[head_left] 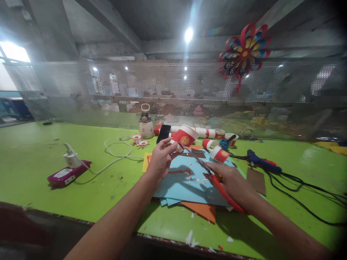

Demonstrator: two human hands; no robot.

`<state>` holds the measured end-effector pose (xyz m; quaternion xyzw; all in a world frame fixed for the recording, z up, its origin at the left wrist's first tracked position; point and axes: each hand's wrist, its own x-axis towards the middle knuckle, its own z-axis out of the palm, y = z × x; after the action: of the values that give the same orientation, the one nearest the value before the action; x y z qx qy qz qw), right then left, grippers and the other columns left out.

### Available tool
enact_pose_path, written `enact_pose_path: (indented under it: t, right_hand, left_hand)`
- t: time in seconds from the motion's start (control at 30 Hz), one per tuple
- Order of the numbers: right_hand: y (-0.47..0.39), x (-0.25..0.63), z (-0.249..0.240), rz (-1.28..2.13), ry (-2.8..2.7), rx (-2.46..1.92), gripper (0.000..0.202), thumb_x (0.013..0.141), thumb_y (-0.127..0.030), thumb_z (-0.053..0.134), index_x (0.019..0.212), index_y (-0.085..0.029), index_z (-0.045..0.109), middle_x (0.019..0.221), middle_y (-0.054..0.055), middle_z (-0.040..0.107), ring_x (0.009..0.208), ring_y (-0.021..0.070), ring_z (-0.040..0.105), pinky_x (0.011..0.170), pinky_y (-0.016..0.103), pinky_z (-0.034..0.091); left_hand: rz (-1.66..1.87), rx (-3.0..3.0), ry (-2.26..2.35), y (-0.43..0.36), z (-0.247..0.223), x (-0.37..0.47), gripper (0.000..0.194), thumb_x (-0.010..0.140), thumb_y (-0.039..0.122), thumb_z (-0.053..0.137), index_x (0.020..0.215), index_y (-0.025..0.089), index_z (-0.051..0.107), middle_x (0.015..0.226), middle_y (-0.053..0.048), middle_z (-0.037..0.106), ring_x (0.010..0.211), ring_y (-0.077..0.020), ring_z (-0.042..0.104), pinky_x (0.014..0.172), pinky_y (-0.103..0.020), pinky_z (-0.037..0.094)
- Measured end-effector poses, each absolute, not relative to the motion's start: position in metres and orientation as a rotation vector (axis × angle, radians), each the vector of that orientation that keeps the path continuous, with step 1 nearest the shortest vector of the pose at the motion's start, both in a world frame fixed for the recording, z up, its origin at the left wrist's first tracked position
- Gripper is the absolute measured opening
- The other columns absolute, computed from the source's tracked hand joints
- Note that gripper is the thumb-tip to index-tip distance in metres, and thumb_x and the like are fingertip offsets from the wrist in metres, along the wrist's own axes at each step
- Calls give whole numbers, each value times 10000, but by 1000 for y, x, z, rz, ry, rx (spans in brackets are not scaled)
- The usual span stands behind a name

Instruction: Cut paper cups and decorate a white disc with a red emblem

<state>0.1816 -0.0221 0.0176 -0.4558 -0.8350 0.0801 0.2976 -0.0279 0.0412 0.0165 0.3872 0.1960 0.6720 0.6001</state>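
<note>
Tilted in my left hand (162,156) is a red and white paper cup (185,137) with a round gold emblem. My fingers and thumb are closed around its lower side. Red-handled scissors (221,187) are gripped in my right hand (231,178), their blades pointing up and left toward the cup. Whether the blade tips touch the paper, I cannot tell. Blue paper sheets (173,187) lie beneath both hands, scattered with small red and white scraps. Just beyond the scissors, another paper cup (219,154) rests on its side.
A blue glue gun (260,162) with a black cord lies to the right. At left is a purple power strip (69,175) with a white charger and cable. A bottle (146,126) and a phone (164,133) stand behind, before a perforated metal screen (119,94).
</note>
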Motion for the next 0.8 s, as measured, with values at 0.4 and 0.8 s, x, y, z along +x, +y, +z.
enact_pose_path:
  t: [0.4,0.8]
  right_hand:
    - [-15,184,16,343,-2236,-1168,302,913,-336,503,1108,-218,702,1063,21,755,883,253,701,741,315,550]
    - [-21,184,21,434,-2217,-1162,324,928,-351,484,1130,-219,701,1056,34,753,900,269,690,779,348,531]
  left_hand:
    - [1515,907,461,45,13,-28,273,713,179,757,962,120,662,940,-114,715,843,-215,681,897,-455,518]
    - [1478,971,482,42,16,-30,295,689,195,769,957,96,695,939,-125,715,819,-213,666,778,-407,556]
